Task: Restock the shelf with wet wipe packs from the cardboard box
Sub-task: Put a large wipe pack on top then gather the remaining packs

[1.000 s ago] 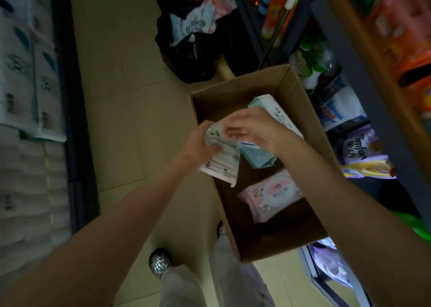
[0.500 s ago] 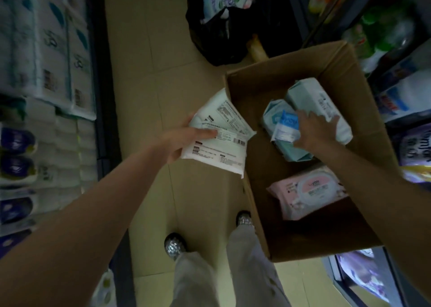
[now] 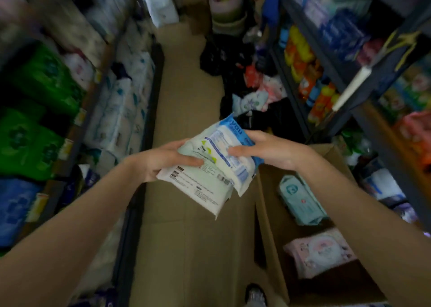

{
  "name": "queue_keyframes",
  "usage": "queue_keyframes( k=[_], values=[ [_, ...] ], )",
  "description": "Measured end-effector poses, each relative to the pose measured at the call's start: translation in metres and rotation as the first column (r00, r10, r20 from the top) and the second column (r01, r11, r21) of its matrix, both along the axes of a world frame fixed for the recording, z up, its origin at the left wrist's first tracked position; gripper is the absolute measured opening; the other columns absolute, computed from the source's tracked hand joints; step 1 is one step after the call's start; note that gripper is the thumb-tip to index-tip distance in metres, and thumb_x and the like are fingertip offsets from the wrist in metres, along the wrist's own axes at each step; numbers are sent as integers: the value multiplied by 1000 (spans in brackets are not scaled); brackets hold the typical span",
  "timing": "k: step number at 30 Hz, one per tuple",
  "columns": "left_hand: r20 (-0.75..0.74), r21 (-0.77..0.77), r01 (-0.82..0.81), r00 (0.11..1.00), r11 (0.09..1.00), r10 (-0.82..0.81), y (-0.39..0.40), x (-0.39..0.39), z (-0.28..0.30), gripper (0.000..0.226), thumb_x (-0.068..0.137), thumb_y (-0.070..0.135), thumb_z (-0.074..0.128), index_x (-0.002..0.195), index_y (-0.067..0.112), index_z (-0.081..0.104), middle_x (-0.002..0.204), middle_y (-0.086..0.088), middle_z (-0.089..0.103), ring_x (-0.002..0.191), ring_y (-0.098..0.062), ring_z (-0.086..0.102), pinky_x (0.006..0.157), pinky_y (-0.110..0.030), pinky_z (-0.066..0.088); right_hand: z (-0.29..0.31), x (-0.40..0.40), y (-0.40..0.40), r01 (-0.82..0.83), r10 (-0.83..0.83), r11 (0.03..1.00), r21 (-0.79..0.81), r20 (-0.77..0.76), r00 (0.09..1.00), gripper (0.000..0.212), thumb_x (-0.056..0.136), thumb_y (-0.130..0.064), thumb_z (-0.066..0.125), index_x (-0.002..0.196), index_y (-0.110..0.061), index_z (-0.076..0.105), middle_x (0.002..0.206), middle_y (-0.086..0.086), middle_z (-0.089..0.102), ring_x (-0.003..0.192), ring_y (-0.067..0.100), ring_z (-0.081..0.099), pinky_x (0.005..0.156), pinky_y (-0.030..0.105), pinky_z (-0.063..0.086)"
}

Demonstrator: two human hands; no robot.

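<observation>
Both gripping: left hand under the pale green soft plastic wipe pack, right hand on the blue-edged white pack stacked on top, held over the aisle floor. Not shelved yet. Teal pack and pink pack left in the brown cardboard box, so roughly midway.

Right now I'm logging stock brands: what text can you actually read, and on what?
"you": on the blue pack, at its top edge, held by both hands.
White pack: printed lines and a barcode, too small to read.
Packs in the box and shelf goods: too blurred to read.
</observation>
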State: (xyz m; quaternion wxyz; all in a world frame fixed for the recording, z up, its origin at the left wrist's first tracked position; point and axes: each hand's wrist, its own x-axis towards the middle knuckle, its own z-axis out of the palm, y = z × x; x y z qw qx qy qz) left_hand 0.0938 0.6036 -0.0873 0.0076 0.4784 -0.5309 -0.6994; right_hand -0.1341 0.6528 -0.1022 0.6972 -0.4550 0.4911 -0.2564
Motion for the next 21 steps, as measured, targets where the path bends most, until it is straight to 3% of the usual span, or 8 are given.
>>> queue_keyframes(
  k=[4,8,11,14,17,18,20,21],
  values=[
    [52,-179,-125,989,976,137,12,82,68,22,86,9,61,101,24,60,89,-1,75,76,-14,73,69,-28,60,61,92,-7,-86,87,993,-77,13,996,52,87,-18,62,134,-13,41,121,6,65,103,19,66,79,32,58],
    [87,-413,-352,903,840,421,28,181,115,26,90,23,59,113,14,59,106,-12,70,78,-20,67,77,-33,56,119,204,-16,-168,166,975,-142,-29,986,72,82,-31,66,138,-26,23,118,5,64,98,20,67,83,41,56],
    [101,-638,-477,726,604,680,38,251,147,25,93,25,53,107,4,54,104,-4,65,67,-17,56,52,-18,48,152,291,-9,-275,287,957,-89,158,945,47,88,-23,60,129,-29,38,107,3,69,81,16,70,67,32,59],
    [56,-862,-426,462,276,885,55,314,189,31,94,37,48,100,7,56,105,-8,64,87,-25,60,70,-29,47,170,380,6,-349,365,931,-106,268,892,35,85,-17,63,119,-22,56,107,5,70,85,18,69,78,35,57],
    [-197,-887,-453,196,-90,961,92,369,239,20,97,27,41,93,12,53,95,-10,61,86,-25,58,71,-34,42,195,453,14,-325,357,934,-151,326,875,31,79,-17,70,109,-21,62,99,5,74,83,21,71,76,38,58],
    [-249,-862,-488,178,-134,952,103,380,251,18,97,28,41,97,13,50,101,-10,61,85,-23,55,70,-33,41,207,467,14,-258,311,945,-200,312,898,42,77,-18,73,116,-21,58,100,4,73,83,20,71,75,38,59],
    [-253,-751,-659,234,-38,939,124,396,269,37,95,42,43,119,14,45,124,-8,53,100,-23,54,76,-34,42,233,499,11,-103,171,876,-472,104,980,75,72,-25,79,135,-20,38,115,1,65,92,19,66,79,38,56],
    [-252,-641,-764,302,75,919,134,397,276,52,91,51,44,131,17,39,133,-6,47,113,-25,51,81,-37,44,249,515,13,-83,63,743,-664,-54,997,87,73,-32,78,142,-20,26,125,1,57,100,20,62,82,38,53]
  ],
)
